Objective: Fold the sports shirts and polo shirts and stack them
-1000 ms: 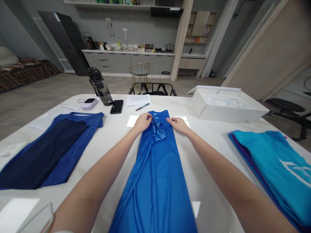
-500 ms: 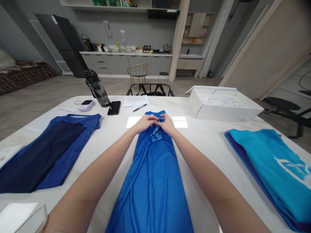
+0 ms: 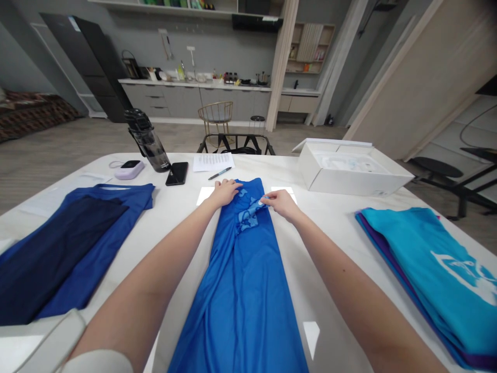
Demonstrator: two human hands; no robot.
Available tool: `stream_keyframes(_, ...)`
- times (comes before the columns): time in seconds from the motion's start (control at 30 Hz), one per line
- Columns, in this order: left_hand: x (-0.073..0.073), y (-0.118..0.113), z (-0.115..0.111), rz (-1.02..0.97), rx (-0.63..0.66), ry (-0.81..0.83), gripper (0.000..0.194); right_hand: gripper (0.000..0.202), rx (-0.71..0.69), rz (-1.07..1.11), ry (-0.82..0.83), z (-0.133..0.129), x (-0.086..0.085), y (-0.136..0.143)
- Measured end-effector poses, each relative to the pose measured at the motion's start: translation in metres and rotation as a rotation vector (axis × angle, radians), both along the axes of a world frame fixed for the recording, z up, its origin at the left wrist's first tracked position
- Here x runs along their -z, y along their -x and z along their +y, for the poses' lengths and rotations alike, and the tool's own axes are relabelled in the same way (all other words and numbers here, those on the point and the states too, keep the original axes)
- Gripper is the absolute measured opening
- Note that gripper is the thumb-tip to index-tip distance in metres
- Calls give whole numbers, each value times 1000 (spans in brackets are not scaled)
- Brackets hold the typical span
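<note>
A long, narrow blue garment (image 3: 256,290) lies lengthwise before me, its far end between my hands. Near that end a lighter, patterned part of it (image 3: 247,217) shows, bunched up. My left hand (image 3: 226,191) rests on the garment's far left edge, fingers lying spread over the cloth. With thumb and forefinger closed, my right hand (image 3: 282,203) pinches the patterned part at its right end and holds it slightly raised.
Folded dark blue clothes (image 3: 70,243) lie at left, a turquoise stack (image 3: 423,248) at right. A white open box (image 3: 345,173), paper (image 3: 213,162), pen (image 3: 220,173), phone (image 3: 177,173), bottle (image 3: 149,142) and lilac device (image 3: 130,169) stand or lie along the far side.
My hands were together at the garment's far end. They have parted: the right moved right and nearer with the patterned part, the left slightly left. More of the patterned part shows.
</note>
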State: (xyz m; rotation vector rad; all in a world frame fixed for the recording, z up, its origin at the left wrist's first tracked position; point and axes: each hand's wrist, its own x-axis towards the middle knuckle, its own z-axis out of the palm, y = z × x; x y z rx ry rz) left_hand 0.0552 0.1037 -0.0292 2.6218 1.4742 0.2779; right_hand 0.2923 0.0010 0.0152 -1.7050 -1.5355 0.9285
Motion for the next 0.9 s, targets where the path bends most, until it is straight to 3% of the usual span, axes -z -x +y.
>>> stream_keyframes(0.1, 4, 0, 8, -23, -46, 22, 36, 24, -59, 209, 240, 2, 4, -13)
stream_keyframes(0.2, 5, -2, 12, -69, -88, 52, 30, 32, -95, 284, 331, 3, 12, -21)
stream_keyframes(0.4, 2, -7, 13, -74, -85, 95, 27, 28, -118, 165, 293, 0, 16, -16)
stream_keyframes(0.5, 3, -9, 13, -101, -121, 99, 21, 20, -108, 113, 179, -1, 15, -11)
stream_keyframes(0.63, 8, -7, 17, -250, -171, 93, 14, 20, -33, 337, -34, 0, 15, -4)
stream_keyframes(0.73, 14, -2, 21, -407, -225, 83, 11, 21, 42, 582, -30, 3, 18, 4)
stream_keyframes(0.9, 15, 3, 23, -498, -281, 78, 12, 20, 276, 528, 39, 3, 19, 17)
